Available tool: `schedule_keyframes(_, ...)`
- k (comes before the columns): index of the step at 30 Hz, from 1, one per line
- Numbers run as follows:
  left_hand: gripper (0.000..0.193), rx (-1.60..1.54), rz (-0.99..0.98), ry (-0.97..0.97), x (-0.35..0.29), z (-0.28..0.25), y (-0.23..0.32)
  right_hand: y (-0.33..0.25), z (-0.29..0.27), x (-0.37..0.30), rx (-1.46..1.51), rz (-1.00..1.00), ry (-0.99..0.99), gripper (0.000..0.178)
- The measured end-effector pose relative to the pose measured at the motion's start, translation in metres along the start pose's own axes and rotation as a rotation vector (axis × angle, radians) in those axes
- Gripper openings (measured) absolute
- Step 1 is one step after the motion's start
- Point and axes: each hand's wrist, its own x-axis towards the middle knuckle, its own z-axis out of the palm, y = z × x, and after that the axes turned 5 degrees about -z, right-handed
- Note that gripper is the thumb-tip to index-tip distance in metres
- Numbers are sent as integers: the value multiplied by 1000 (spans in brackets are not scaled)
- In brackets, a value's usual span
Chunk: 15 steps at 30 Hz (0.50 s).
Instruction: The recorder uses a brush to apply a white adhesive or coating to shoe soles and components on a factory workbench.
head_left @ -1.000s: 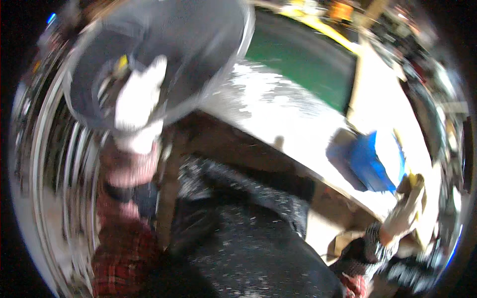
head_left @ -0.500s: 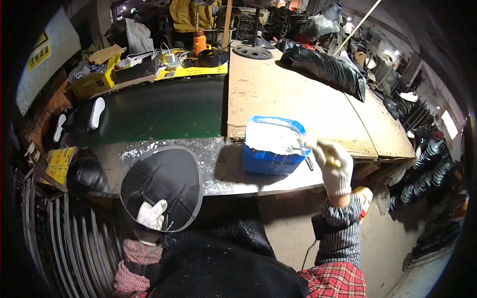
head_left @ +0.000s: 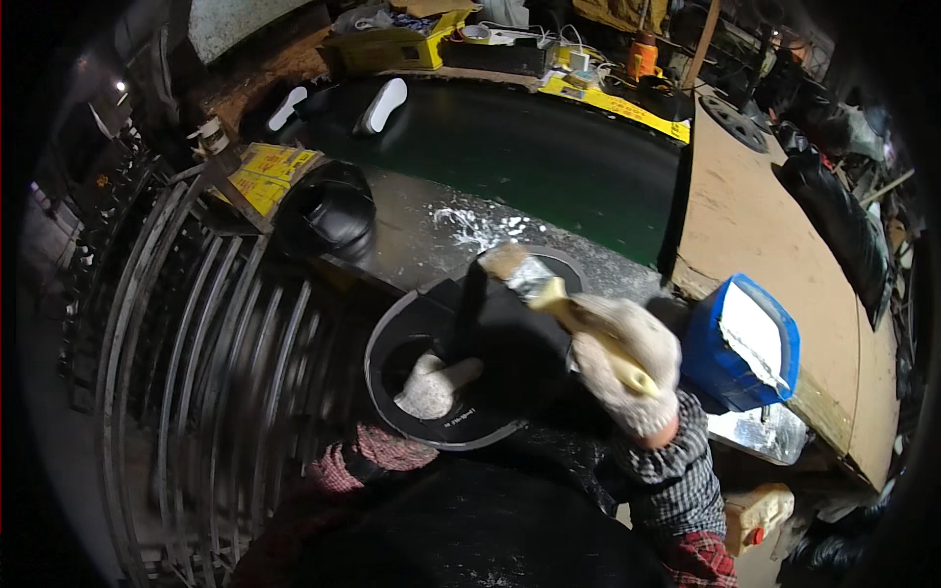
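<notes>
My left hand point(head_left: 428, 387), in a whitish glove, grips a black curved, bowl-like piece with a grey rim point(head_left: 495, 423). Its thumb side lies on the inner face; the remaining fingers are hidden. Closed in my gloved right hand point(head_left: 632, 353) is a paintbrush point(head_left: 551, 297) with a pale yellow handle. The brush is tilted over the far right part of the black piece, bristles toward the upper left; whether they touch it I cannot tell. Right of that hand stands a blue tub point(head_left: 714, 370) with white paste inside, near the bench edge.
A metal rack of curved bars point(head_left: 201, 343) stands at the left. On the bench are a rounded black form point(head_left: 333, 211) and white splashes; two white soles point(head_left: 384, 104) lie beyond on the dark green belt point(head_left: 529, 162). A jug with a red cap point(head_left: 755, 519) stands low right.
The view has swung left. My right hand has brought the brush from beside the tub to over the black piece. My left hand keeps its grip.
</notes>
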Motion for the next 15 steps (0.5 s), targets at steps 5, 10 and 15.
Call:
schedule_keyframes(5, 27, -291, -81, 240, 0, -19, 3, 55, 6, -12, 205, 423, 232, 27)
schedule_keyframes(10, 21, -377, 12, 196, 15, -12, 20, 68, -3, -40, -20, 277, 275, 30)
schedule_keyframes(15, 19, -880, -292, 309, 29, 28, 27, -2, 58, 38, -35, -102, -129, 19)
